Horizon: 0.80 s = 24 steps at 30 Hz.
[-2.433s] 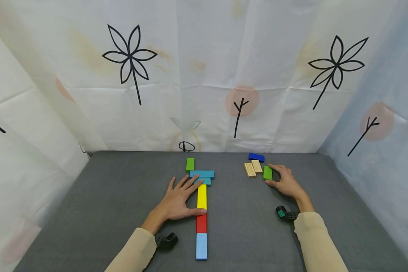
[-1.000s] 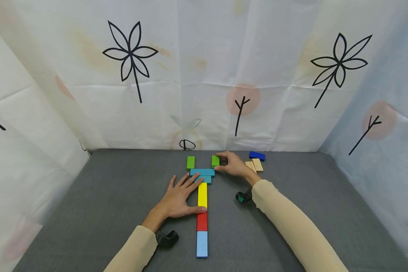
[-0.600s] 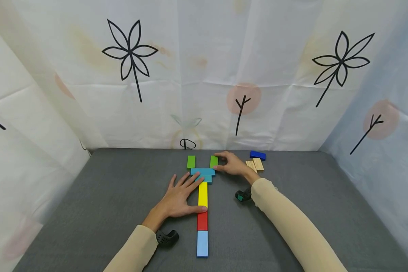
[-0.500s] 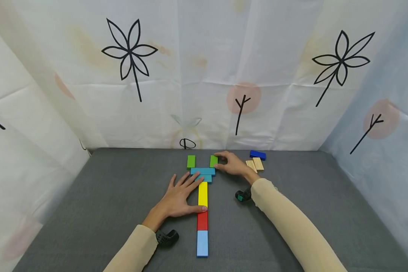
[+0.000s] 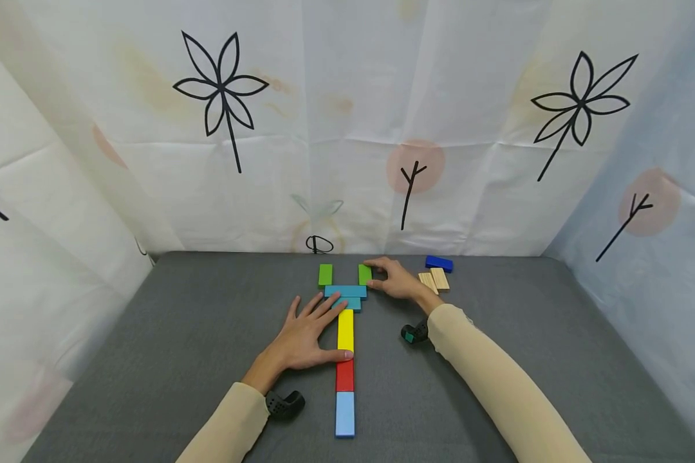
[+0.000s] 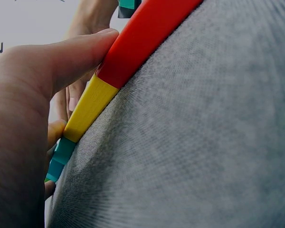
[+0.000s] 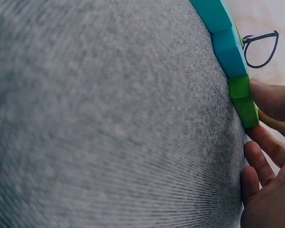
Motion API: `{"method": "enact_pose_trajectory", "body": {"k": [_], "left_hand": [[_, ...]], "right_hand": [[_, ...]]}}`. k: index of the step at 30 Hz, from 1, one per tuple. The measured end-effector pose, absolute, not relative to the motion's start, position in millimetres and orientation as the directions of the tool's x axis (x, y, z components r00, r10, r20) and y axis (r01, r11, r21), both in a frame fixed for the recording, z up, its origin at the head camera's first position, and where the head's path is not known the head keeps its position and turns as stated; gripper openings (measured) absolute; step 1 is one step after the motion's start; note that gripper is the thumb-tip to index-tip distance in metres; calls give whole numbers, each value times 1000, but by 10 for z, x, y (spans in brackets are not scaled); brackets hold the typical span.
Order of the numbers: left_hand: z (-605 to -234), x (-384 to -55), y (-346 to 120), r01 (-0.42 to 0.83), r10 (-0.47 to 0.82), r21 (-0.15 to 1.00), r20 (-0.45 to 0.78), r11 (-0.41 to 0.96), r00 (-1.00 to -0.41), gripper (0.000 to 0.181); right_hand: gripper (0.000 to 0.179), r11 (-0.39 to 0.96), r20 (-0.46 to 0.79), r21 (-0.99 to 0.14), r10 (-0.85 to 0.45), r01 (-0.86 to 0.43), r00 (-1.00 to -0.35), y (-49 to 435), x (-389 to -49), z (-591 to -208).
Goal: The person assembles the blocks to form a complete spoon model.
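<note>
A column of flat blocks lies on the grey cloth: light blue (image 5: pixel 344 415), red (image 5: pixel 344 376), yellow (image 5: pixel 345 329), then two crosswise teal blocks (image 5: pixel 353 291) at the far end. Beyond the teal pair, one green block (image 5: pixel 325 275) lies at the left. My right hand (image 5: pixel 399 281) pinches a second green block (image 5: pixel 364 274) between thumb and index finger at the teal pair's right end. Spread out, my left hand (image 5: pixel 301 341) touches the teal blocks with its fingertips; its thumb (image 6: pixel 85 52) is against the red block near the yellow joint.
To the right of my right hand lie two wooden-coloured blocks (image 5: pixel 439 279), with a dark blue block (image 5: pixel 439 263) behind them. A white printed curtain (image 5: pixel 347 128) rises along the back edge of the grey table (image 5: pixel 208 321).
My right hand has carried the green block leftward from beside the wooden-coloured blocks to the far end of the column. It has barely moved over the last half second; the left hand stays put.
</note>
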<state>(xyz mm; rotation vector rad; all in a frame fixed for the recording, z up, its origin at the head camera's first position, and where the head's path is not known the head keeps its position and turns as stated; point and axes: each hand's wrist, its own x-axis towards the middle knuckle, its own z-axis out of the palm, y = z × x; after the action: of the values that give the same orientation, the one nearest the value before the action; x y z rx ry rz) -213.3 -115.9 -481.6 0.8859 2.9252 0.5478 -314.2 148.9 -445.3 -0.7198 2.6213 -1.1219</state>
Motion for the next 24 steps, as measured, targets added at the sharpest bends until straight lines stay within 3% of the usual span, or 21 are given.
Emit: {"method": "enact_pose_trajectory", "body": {"k": [7,12,24], "left_hand": [[-4812,-2131,-1154,538,547,339,77,771,-833,102],[-4812,-2136,-1149,541,549,337,80,770,-832,102],[-4806,-2126,-1161,535,547,337,68,775,-835,102]], "right_hand": [[53,587,4,-742,-481,-325,-877,1503,-3129,-4456],[55,539,67,-771,-462,-340,-884,1575,-3096,-4452],[58,498,150,-795,-389,-345,-909,2011,-2906,-4341]]}}
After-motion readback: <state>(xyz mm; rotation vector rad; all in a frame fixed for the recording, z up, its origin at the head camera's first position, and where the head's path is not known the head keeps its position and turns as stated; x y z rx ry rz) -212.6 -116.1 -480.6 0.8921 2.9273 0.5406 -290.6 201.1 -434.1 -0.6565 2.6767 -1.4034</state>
